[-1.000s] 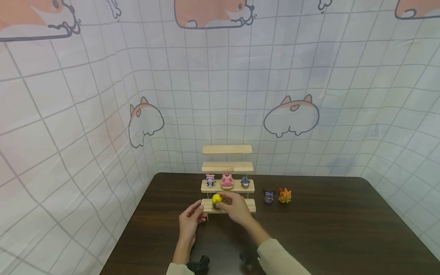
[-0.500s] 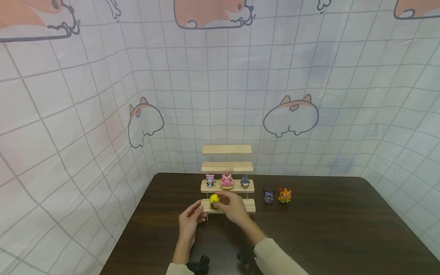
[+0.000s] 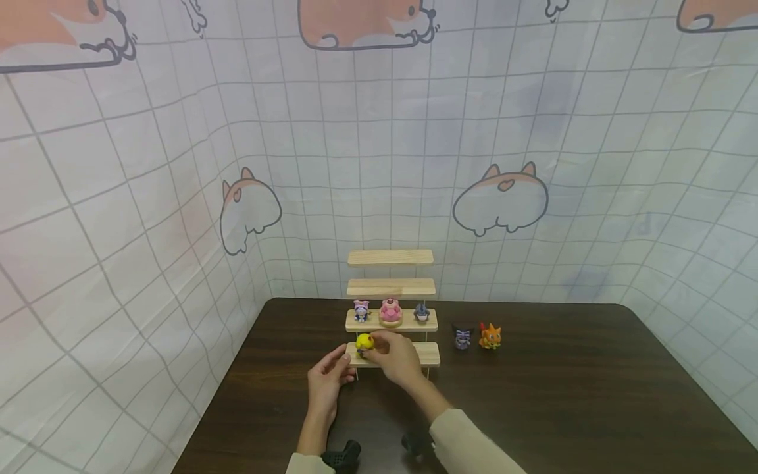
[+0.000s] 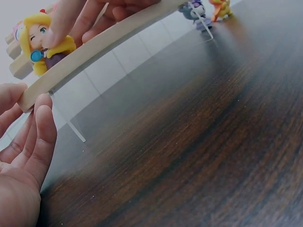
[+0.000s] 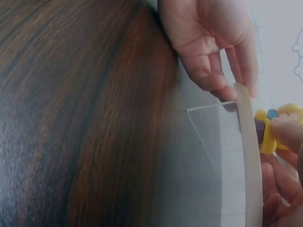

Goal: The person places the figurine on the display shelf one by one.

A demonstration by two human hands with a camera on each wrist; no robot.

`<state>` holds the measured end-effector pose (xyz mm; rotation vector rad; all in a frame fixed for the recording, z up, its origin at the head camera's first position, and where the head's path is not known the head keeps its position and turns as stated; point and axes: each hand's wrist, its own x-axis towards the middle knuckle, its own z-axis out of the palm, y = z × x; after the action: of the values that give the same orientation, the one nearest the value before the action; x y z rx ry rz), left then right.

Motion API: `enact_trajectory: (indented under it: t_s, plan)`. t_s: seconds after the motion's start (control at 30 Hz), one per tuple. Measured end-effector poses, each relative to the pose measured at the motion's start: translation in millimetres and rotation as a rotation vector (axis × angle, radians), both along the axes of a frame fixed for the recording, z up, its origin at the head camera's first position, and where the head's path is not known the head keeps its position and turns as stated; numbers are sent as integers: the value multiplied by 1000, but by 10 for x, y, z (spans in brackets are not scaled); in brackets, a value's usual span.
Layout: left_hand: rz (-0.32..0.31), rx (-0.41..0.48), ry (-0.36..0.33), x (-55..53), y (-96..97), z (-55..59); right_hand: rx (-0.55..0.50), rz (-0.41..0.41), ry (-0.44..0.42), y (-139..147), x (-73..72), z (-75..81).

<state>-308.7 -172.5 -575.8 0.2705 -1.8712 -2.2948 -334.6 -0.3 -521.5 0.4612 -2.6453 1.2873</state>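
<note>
On the lowest step of a wooden tiered display shelf [image 3: 429, 354], near its left end, stands a yellow-haired figurine [image 3: 364, 343]. My right hand [image 3: 398, 359] pinches it between thumb and fingers. In the left wrist view the figurine [image 4: 40, 42] faces outward, upright on the board, with a blue round piece at its chest. My left hand [image 3: 324, 382] grips the left end of that same board, thumb above and fingers below, as the right wrist view shows of the left hand [image 5: 213, 47]. The right fingers hide part of the figurine's body.
One step up stand a pink-eared figurine [image 3: 361, 311], a pink figurine [image 3: 390, 313] and a grey figurine [image 3: 422, 313]. Right of the shelf, a dark-eared purple figurine [image 3: 462, 338] and an orange figurine [image 3: 490, 336] stand on the dark wooden table [image 3: 562, 395]. Clear supports carry the shelf.
My right hand has slid the yellow-haired figurine a little to the left along the lowest step. The left hand keeps its grip on the board's end.
</note>
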Motion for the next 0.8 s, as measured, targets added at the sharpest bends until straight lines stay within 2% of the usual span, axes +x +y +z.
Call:
enact_trajectory:
  t_s: [0.33, 0.8]
  plan:
    - [15, 2, 17, 17, 11, 1, 8, -33, 21, -42, 15, 2]
    - [7, 9, 18, 26, 8, 9, 9, -45, 6, -41, 32, 16]
